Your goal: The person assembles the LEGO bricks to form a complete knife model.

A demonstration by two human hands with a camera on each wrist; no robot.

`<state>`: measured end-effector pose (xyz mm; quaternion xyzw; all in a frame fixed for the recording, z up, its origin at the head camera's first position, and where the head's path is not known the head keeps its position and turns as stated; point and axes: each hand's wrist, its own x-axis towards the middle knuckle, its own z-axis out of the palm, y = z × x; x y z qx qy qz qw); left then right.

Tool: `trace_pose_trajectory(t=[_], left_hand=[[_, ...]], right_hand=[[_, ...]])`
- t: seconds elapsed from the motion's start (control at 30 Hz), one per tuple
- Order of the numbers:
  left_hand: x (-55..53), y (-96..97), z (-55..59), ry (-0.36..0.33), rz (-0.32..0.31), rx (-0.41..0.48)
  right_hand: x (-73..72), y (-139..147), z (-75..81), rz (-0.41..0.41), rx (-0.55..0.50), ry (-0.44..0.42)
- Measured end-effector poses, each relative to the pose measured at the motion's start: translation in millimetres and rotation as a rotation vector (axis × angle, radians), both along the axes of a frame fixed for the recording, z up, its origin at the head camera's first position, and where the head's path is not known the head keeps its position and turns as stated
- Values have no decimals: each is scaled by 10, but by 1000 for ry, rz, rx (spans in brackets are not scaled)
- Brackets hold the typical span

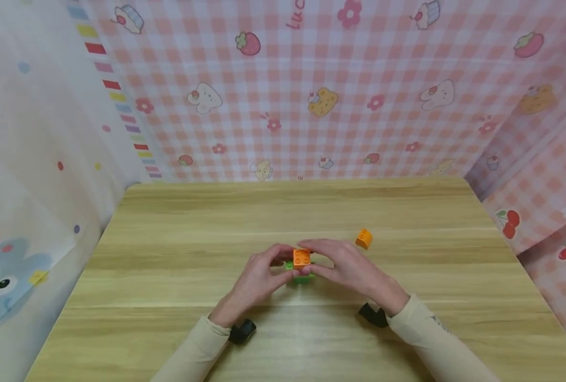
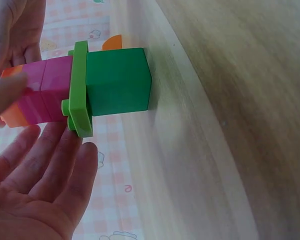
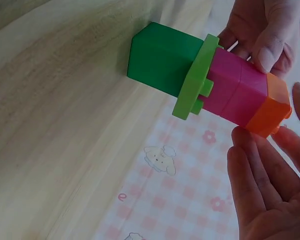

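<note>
- Stack (image 2: 45, 90) of toy blocks stands upright near the middle of the worktop (image 1: 192, 212), between the two hands.
- Order from the bottom: dark green block (image 2: 119, 82) resting on the worktop, light green plate (image 3: 197, 75), two magenta blocks (image 3: 235, 82), orange block (image 1: 302, 258) on top.
- Left hand (image 1: 259, 273): thumb and fingers set narrowly about the magenta blocks, fingertips reaching the light green plate.
- Right hand (image 1: 345, 265): thumb and fingers set narrowly about the orange block; firmness of hold cannot be told.
- Step in hand, as judged: seating or aligning the orange block. No clear gap shows beneath it.
- Next move, as judged: calls for steady support at the magenta blocks and straight downward pressure; a sideways push could tip so slim a column.
- Head view alone shows the top face of the orange block with its studs, and places the orange curved piece (image 1: 364, 239) on the worktop, beyond the right hand.
- Both wrist views show the full layering, including the seam between the magenta blocks, which the head view largely hides.
- Left wrist view catches part of the orange curved piece behind the dark green block; the right wrist view does not show it.
</note>
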<state>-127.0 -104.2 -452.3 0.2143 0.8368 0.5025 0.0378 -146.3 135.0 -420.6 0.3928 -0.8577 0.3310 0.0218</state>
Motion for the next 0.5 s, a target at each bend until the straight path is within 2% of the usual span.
trace_pose_trajectory(t=[0.17,0.33,0.5], left_hand=[[10,3,10,-32,2,-4],[10,25,14,-54,28,38],[8,46,12,-4,47,43]], right_hand=[[3,116,20,-53,-13,-32],[-22,276,31,-126,-23,-30],[-80,439,-3,-173,-57,41]])
